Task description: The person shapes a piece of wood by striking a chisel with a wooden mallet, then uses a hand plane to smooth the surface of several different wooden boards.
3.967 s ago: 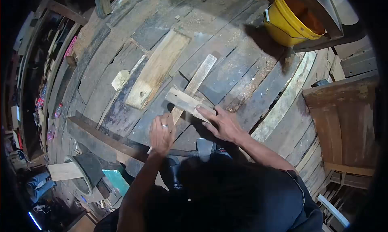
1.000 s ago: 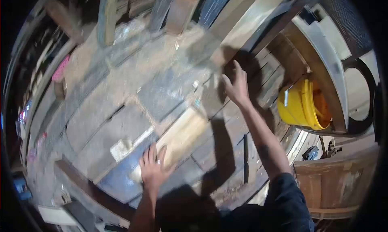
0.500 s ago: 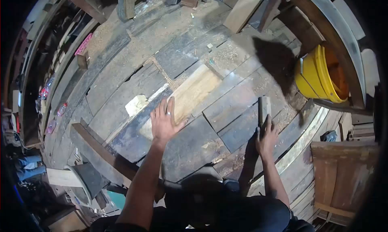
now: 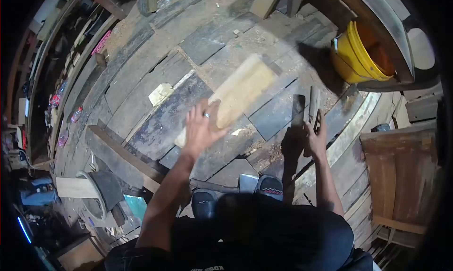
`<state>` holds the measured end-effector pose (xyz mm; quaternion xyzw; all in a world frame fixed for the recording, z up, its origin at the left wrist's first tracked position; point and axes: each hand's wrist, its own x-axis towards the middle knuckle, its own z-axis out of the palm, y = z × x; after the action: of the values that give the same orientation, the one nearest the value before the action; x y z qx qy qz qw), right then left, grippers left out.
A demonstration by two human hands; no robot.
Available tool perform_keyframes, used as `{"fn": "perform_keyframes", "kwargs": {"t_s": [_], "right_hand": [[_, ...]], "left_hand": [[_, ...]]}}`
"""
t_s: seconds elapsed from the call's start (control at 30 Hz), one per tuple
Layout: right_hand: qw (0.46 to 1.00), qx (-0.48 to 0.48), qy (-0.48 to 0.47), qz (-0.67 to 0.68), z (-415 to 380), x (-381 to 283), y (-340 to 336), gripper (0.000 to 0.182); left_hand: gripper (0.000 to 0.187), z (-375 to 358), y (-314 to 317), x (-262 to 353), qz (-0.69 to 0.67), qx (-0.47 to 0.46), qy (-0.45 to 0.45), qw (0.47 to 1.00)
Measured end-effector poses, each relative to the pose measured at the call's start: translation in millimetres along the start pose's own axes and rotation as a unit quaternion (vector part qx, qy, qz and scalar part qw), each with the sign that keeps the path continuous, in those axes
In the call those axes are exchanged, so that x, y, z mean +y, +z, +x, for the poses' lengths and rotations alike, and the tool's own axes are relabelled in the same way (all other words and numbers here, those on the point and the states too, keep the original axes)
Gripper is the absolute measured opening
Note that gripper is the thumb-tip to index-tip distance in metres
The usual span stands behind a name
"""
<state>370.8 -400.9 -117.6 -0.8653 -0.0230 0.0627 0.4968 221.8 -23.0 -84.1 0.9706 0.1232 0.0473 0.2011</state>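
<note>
A pale wooden board point(image 4: 245, 87), blurred by motion, lies slantwise over the plank floor in front of me. My left hand point(image 4: 200, 127) is laid across its near part, fingers over the top and thumb at the right edge; a ring shows on one finger. The near end of the board peeks out beyond the palm. Over to the right, my right hand point(image 4: 316, 136) grips a slim grey bar-like tool point(image 4: 314, 101) by its lower end, pointing away from me. Its kind I cannot tell. The tool's dark shadow falls on the floor beside it.
A yellow bucket point(image 4: 351, 58) stands tilted at the upper right. A cream scrap point(image 4: 161, 94) lies left of the board. Nearer me are a long timber beam point(image 4: 118, 153), a dark tub point(image 4: 104, 191) and my shoes point(image 4: 270, 187). A brown wooden panel point(image 4: 401, 172) stands at right.
The board has shifted to the right over the floor with my left hand on it. My right hand still holds the tool. The view has tipped down, bringing my shoes into sight.
</note>
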Motion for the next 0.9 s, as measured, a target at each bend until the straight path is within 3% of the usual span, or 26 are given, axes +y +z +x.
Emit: {"fn": "perform_keyframes", "kwargs": {"t_s": [0.03,0.07,0.17,0.23,0.3,0.37,0.43,0.47,0.6,0.77,0.83,0.9], "right_hand": [[1.000,0.008,-0.010,0.003,-2.6,-1.5,-2.0,0.069],[0.998,0.005,0.044,0.039,-5.9,-9.3,-1.4,0.069],[0.999,0.020,-0.004,-0.042,-16.8,-43.6,-0.3,0.070],[0.997,0.015,-0.051,-0.055,-15.5,-32.2,4.3,0.070],[0.995,-0.001,-0.062,-0.078,-18.0,-34.9,5.2,0.070],[0.994,-0.008,-0.061,-0.086,-20.9,-39.8,6.6,0.069],[0.999,-0.016,-0.027,-0.030,-18.6,-31.7,10.9,0.068],[0.999,-0.001,-0.036,-0.031,-18.0,-26.5,14.7,0.069],[1.000,-0.003,-0.022,-0.017,-18.9,-21.1,21.5,0.069],[0.999,-0.010,-0.021,0.028,-21.6,-28.4,24.9,0.068],[0.999,-0.010,-0.006,0.051,-25.6,-29.8,23.7,0.069],[0.999,0.001,0.023,0.024,-27.0,-27.2,20.6,0.070]], "left_hand": [[0.098,-8.2,11.4,8.1,0.038,-0.003,0.021,0.999],[0.096,-15.3,20.2,13.9,-0.018,-0.020,0.037,0.999],[0.095,-32.0,55.2,19.8,-0.059,-0.047,0.097,0.992],[0.098,-43.6,59.9,16.0,-0.065,-0.037,0.087,0.993],[0.102,-49.6,37.7,10.7,-0.037,0.002,-0.055,0.998],[0.109,-65.0,33.3,-17.1,0.018,0.007,-0.063,0.998],[0.114,-74.9,23.2,-37.3,0.032,-0.156,-0.100,0.982],[0.109,-75.2,21.7,-40.9,0.005,-0.156,-0.132,0.979],[0.089,-69.1,16.2,-37.6,-0.043,-0.211,-0.120,0.969],[0.090,-77.7,16.2,-19.3,0.036,-0.264,-0.126,0.956],[0.086,-83.1,16.4,-15.7,-0.083,-0.307,-0.188,0.929],[0.075,-88.5,12.7,-14.8,-0.057,-0.282,-0.133,0.949]]}}
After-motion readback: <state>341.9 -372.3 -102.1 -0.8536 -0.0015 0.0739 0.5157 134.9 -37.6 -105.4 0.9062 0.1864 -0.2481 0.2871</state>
